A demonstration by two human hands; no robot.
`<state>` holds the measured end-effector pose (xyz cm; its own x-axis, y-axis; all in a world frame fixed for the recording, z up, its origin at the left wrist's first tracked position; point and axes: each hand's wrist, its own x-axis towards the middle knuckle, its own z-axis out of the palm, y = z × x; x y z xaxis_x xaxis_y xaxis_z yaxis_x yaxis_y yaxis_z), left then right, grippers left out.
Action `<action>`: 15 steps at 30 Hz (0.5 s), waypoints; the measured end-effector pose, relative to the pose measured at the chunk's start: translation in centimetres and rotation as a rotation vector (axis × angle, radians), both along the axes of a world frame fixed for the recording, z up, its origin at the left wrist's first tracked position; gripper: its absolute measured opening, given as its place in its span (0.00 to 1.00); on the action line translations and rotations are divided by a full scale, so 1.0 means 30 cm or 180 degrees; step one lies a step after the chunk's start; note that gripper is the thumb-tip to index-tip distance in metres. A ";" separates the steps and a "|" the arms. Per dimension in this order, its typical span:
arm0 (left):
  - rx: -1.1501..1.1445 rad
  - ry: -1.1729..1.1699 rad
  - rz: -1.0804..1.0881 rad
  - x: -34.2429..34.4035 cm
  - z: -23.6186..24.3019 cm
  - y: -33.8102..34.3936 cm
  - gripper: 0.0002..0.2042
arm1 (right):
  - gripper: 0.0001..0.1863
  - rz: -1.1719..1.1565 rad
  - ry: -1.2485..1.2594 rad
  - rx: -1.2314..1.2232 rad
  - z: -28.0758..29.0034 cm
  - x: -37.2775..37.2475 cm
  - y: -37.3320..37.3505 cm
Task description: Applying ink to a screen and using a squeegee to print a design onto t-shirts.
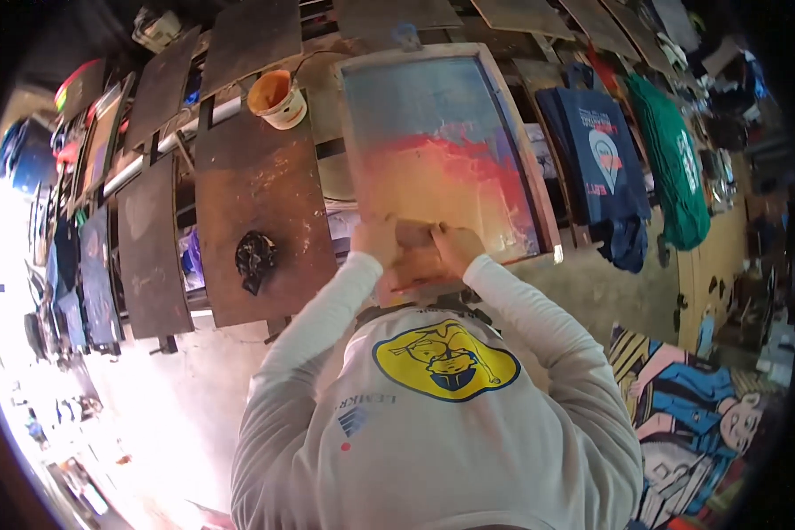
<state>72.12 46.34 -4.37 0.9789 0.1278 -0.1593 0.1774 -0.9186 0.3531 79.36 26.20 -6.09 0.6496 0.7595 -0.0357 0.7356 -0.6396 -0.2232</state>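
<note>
A wooden-framed printing screen (514, 132) lies on the bench in front of me. Its mesh is stained blue-grey at the far end, red across the middle and yellowish nearer to me. At its near end, both my hands are closed around a brown squeegee (415, 258). My left hand (374, 238) grips its left side and my right hand (458, 248) its right side, thumb on the face turned to me. Reddish ink marks the squeegee's lower part. Whether its blade touches the mesh, I cannot tell.
Left of the screen, a brown board (230, 168) carries an ink-stained white tub (279, 102) and a crumpled black plastic bundle (256, 260). Navy tote bags (583, 141) and green cloth bags (667, 150) lie to the right. A painted panel (680, 380) stands at lower right.
</note>
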 end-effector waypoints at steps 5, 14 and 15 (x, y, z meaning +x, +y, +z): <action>0.0150 0.0168 0.0298 0.033 0.031 -0.051 0.20 | 0.06 0.0543 0.0636 0.0220 0.052 0.203 -0.052; 0.0392 -0.0158 0.0669 0.316 0.015 0.104 0.24 | 0.11 -0.0001 0.0202 0.0110 -0.014 0.479 0.234; 0.0397 -0.0269 0.0741 0.306 -0.008 0.101 0.24 | 0.13 -0.0183 0.0148 0.0009 -0.024 0.470 0.242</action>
<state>81.29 49.37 -4.60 0.9300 0.3645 -0.0471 0.3636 -0.8939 0.2623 93.47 33.48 -6.82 0.6898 0.7211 -0.0647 0.6865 -0.6797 -0.2583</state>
